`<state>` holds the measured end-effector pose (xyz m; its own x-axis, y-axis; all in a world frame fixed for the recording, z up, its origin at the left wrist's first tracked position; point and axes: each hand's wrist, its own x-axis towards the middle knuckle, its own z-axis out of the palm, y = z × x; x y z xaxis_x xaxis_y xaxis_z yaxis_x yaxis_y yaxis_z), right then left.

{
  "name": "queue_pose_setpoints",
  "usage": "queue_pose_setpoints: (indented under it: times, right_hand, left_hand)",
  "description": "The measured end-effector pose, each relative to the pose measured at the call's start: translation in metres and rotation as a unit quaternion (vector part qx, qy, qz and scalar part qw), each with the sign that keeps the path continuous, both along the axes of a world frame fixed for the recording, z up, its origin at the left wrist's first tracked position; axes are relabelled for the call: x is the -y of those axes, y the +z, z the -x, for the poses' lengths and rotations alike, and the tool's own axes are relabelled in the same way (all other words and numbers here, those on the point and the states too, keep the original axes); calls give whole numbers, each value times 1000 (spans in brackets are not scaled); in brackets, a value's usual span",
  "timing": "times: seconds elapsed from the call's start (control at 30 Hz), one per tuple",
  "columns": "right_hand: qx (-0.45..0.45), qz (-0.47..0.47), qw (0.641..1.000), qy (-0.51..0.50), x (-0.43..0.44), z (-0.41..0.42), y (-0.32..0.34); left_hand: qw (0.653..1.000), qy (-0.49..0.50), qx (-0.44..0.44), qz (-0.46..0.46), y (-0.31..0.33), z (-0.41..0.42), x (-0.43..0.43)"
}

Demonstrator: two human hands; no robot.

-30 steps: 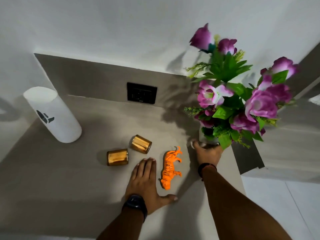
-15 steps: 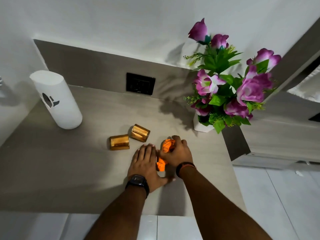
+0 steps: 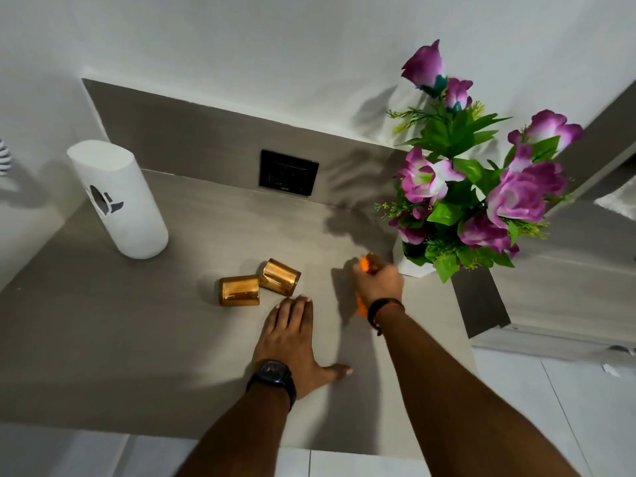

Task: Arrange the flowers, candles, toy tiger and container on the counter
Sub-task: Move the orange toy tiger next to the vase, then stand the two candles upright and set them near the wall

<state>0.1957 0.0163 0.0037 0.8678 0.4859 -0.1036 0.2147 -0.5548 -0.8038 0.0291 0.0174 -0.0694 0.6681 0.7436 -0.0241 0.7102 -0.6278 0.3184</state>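
Tiger (image 3: 369, 264), orange, gripped in right hand (image 3: 378, 284); fingers closed around its body, one end poking out beyond the knuckles, the other end showing below the wrist. Whether it touches the counter (image 3: 103, 339) or is lifted just off it: cannot tell; a shadow falls on the counter left of the grip. Black band on the right wrist. Just right of the grip and slightly farther back, the white pot (image 3: 411, 266) of the flowers (image 3: 481, 194) stands on the counter near the back right corner; purple blooms and green leaves rise above and right of the hand. Hand and pot near, contact not clear. Left of the grip, left hand (image 3: 292, 339) lies flat on the counter, palm down, fingers extended together, thumb spread toward the right arm; it holds nothing. Dark watch (image 3: 273, 375) on that wrist. Just beyond the left fingertips, two gold candles (image 3: 258, 287) lie on their sides, touching each other at one end, close to the fingertips but apart from them. Well left of the grip and farther back, the white container (image 3: 117, 201) stands upright, a dark cut-out mark on its side. Behind the grip, on the grey backsplash, a black socket (image 3: 288, 172).
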Motion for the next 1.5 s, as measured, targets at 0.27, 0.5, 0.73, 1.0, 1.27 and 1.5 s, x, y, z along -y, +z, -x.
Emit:
queue_pose_setpoints:
  times: [0.27,0.5,0.73,1.0,1.27,1.5]
  right_hand:
    - [-153,-54,986,-44,-26,-44,-17]
    - [-42,0,997,-61,-23,-29,-8]
    - [142,51,988,-36,-29,14,10]
    - [59,133,919,366,-58,52,21]
    - [145,236,847,453,-79,67,-6]
    - [18,64,975,210,-100,48,-9]
  left_hand:
    - [1000,2,4,6,-2,0,-2]
    - [1000,-6,-17,9,1,-1,-2]
    - [999,-39,-20,22,19,9,-12]
    - [996,-1,22,-85,75,60,-88]
    - [985,23,-170,21,64,73,-129]
    - [994,88,59,32,59,54,-166]
